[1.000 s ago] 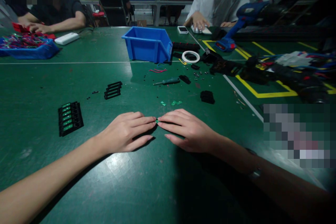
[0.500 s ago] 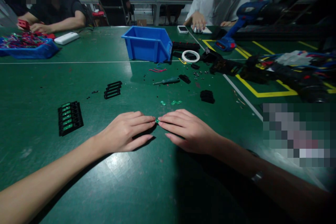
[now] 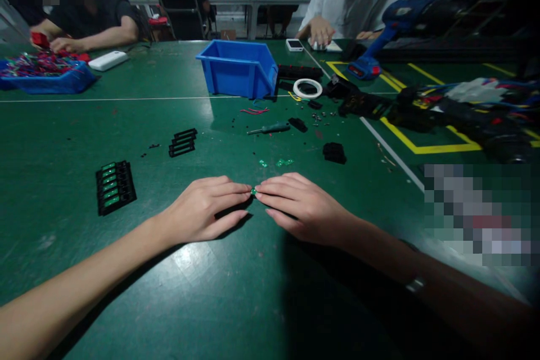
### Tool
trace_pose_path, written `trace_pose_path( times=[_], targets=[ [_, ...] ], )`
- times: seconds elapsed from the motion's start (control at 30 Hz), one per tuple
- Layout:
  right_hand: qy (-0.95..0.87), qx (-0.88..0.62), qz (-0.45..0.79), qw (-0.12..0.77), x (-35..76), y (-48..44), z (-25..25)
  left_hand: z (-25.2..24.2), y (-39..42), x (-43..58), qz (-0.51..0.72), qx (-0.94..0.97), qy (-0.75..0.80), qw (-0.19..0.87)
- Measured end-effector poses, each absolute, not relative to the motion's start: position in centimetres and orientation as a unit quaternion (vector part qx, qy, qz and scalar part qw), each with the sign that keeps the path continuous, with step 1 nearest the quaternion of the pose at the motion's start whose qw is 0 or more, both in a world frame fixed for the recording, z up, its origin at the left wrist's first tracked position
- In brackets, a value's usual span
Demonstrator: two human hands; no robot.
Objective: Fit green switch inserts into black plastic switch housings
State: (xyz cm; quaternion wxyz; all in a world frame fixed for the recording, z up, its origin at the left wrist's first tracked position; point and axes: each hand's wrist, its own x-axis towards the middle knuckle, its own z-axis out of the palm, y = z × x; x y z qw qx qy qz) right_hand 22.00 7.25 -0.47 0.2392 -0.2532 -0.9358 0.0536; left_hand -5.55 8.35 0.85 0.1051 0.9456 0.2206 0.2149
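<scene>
My left hand [image 3: 206,211] and my right hand [image 3: 301,205] rest low on the green table [image 3: 236,292], fingertips meeting at the middle. Between the fingertips sits a tiny green part [image 3: 253,191], pinched from both sides. Both hands have their fingers pressed together and stretched forward. A few more small green parts [image 3: 278,163] lie just beyond the hands. A black tray with green pieces [image 3: 115,187] lies to the left of my left hand.
A blue bin [image 3: 238,70] stands at mid-table, with a screwdriver [image 3: 270,129], a white tape ring [image 3: 307,89] and black parts [image 3: 334,152] nearby. Black strips [image 3: 183,142] lie left of centre. Other people sit along the far edge. Wires and tools crowd the right side.
Hands and the green part stay in place; the view has shifted very slightly downward.
</scene>
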Motion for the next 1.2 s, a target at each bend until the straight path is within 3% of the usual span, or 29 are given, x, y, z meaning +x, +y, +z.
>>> trace_pose_path(
  times=[1.2],
  targets=[
    [-0.933, -0.226, 0.059, 0.275, 22.21, 8.01, -0.56, 0.27, 8.60, -5.62, 0.229, 0.951, 0.203, 0.048]
  ],
)
